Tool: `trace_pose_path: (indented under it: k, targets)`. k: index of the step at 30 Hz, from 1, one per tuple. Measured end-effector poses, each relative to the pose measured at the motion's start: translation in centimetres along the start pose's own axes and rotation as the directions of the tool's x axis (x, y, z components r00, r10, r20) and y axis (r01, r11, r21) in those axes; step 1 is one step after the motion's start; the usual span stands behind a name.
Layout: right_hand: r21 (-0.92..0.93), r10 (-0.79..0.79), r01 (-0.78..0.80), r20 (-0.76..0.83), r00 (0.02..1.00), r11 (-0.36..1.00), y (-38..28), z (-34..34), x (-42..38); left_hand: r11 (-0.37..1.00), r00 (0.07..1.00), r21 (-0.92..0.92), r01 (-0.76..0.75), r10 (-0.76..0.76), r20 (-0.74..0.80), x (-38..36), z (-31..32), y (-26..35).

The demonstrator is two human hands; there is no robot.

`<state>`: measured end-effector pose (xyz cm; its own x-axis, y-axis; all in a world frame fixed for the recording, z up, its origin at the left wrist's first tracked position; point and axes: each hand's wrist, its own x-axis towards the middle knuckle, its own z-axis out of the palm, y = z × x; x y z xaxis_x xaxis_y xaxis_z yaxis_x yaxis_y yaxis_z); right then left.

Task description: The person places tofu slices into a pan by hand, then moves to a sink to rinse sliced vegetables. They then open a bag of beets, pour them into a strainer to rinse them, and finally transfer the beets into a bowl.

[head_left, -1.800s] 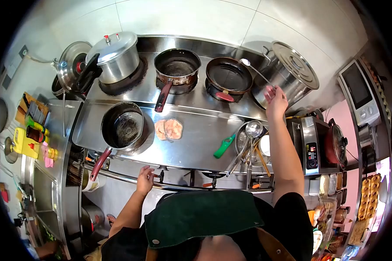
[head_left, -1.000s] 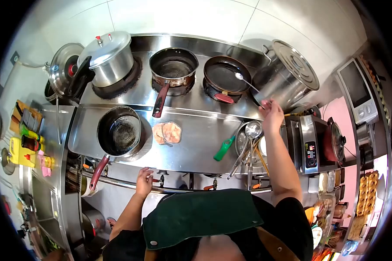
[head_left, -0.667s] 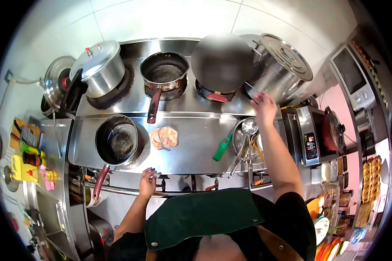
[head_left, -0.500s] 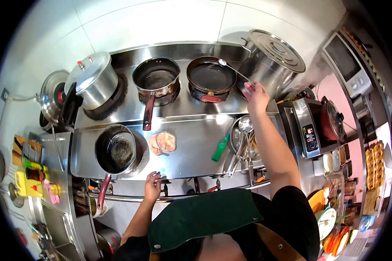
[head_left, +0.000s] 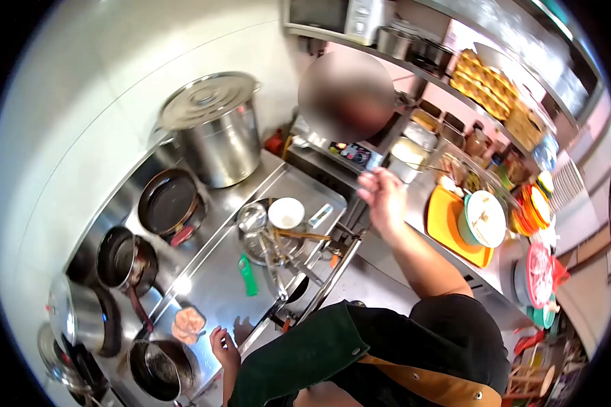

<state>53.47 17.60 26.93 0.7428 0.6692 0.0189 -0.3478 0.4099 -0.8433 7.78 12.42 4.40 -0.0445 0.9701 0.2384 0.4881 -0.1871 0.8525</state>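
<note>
Kitchen with a pale wall (head_left: 102, 136) and, running before it, a steel counter (head_left: 214, 288), pink meat slices (head_left: 188, 324) lying flat on bare metal between a dark deep pan (head_left: 159, 370) and a green-handled tool (head_left: 248, 275). Near the counter's front edge, left hand (head_left: 224, 347) with fingers loosely parted, close to the meat slices but apart from them. Raised toward a white-filled tub (head_left: 407, 154), right hand (head_left: 385, 197) with fingers half curled, too blurred to tell whether pinching anything, well apart from the meat slices.
</note>
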Motion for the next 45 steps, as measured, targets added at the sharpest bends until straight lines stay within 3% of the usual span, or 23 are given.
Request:
trace_pose_path:
  k: [5,11,12,13,16,18,19,21,22,23,24,25,26,27,29,31,32,33,35,39,41,43,45]
  targets:
    - [-0.158,-0.359,0.333,-0.183,0.915,0.93,-7.9,-11.6,6.0,0.994,0.991,0.009,-0.11,0.109,0.075,1.8,4.0,4.6]
    - [-0.376,-0.39,0.269,-0.294,0.873,0.887,-7.0,-22.7,22.1,0.983,0.976,-0.119,-0.138,0.156,0.155,1.5,14.2,11.8]
    - [-0.729,-0.585,0.326,-0.124,0.801,0.602,-4.7,-26.6,26.7,0.968,0.975,-0.226,-0.11,0.149,0.166,1.0,16.6,13.4]
    - [-0.797,-0.617,0.295,-0.121,0.778,0.528,-3.6,-27.5,28.9,0.966,0.966,-0.232,-0.117,0.165,0.2,0.7,18.9,14.7]
    - [-0.516,-0.131,-0.072,-0.346,0.929,0.853,-3.2,-26.8,29.5,0.952,0.877,-0.117,-0.282,0.305,0.372,-0.6,24.0,19.2]
    - [-0.418,0.041,-0.129,-0.212,0.976,0.899,-8.8,-25.3,23.7,0.927,0.794,-0.076,-0.366,0.354,0.494,-1.1,27.5,23.7]
    - [-0.433,0.058,-0.121,-0.156,0.986,0.893,-10.9,-26.4,21.9,0.919,0.743,-0.245,-0.308,0.393,0.542,-1.1,29.9,24.9]
    - [-0.817,-0.236,0.238,0.129,0.963,0.525,-15.9,-32.5,17.7,0.891,0.599,-0.355,-0.283,0.454,0.659,-1.2,34.0,28.9]
    - [-0.829,-0.441,0.352,0.145,0.886,0.434,-18.0,-36.3,15.0,0.832,0.506,-0.464,-0.305,0.554,0.661,-1.2,36.5,30.3]
    - [-0.887,-0.672,0.44,0.244,0.7,0.137,-21.0,-39.2,11.1,0.829,0.411,-0.48,-0.286,0.558,0.721,-1.3,39.1,32.2]
    - [-0.983,-0.721,0.156,0.04,0.692,0.095,-22.9,-42.2,7.8,0.919,0.394,-0.367,0.146,0.286,0.873,-2.6,41.5,34.2]
    - [-0.998,-0.746,-0.045,0.006,0.666,-0.049,-24.4,-45.6,5.2,0.905,0.271,-0.391,0.166,0.34,0.901,-3.1,44.3,35.4]
    - [-0.979,-0.685,-0.082,-0.188,0.704,0.185,-23.8,-49.7,3.4,0.945,0.134,-0.276,0.179,0.254,0.958,-3.9,47.4,36.9]
    - [-0.969,-0.612,-0.18,-0.245,0.752,0.167,-21.6,-54.2,1.8,0.91,0.093,-0.212,0.356,0.191,0.977,-5.5,50.6,38.3]
    - [-0.497,0.066,-0.5,-0.66,0.749,0.709,-19.9,-53.1,-0.3,0.881,-0.065,0.058,0.469,-0.03,0.997,-7.5,54.7,43.4]
    - [-0.362,0.192,-0.44,-0.552,0.812,0.822,-17.4,-53.7,-0.3,0.918,-0.05,0.103,0.382,-0.091,0.995,-9.3,59.1,45.4]
    - [-0.313,0.145,-0.378,-0.573,0.807,0.871,-17.3,-53.0,0.1,0.945,-0.068,0.051,0.324,-0.03,0.997,-10.2,62.4,44.0]
    - [-0.257,0.107,-0.316,-0.597,0.795,0.913,-17.2,-52.1,0.4,0.941,0.018,0.071,0.332,-0.081,0.997,-10.6,62.2,45.7]
    - [-0.29,0.055,-0.277,-0.594,0.803,0.916,-17.1,-51.3,0.6,0.992,0.171,0.094,0.081,-0.107,0.979,-10.7,59.9,48.5]
    - [-0.342,-0.076,-0.17,-0.601,0.796,0.924,-15.1,-54.2,1.2,0.957,0.207,0.019,0.289,-0.082,0.975,-11.9,61.4,47.6]
    - [-0.417,-0.046,-0.199,-0.508,0.86,0.887,-15.6,-54.0,0.5,0.974,0.342,-0.026,0.226,-0.054,0.938,-12.6,61.4,47.2]
    - [-0.422,-0.044,-0.226,-0.54,0.841,0.878,-16.2,-53.4,-0.5,0.977,0.204,0.012,0.212,-0.056,0.977,-10.9,57.8,48.6]
    - [-0.489,-0.067,-0.192,-0.464,0.883,0.851,-16.9,-53.4,-1.0,0.895,0.334,-0.192,0.403,0.051,0.941,-10.9,55.0,47.7]
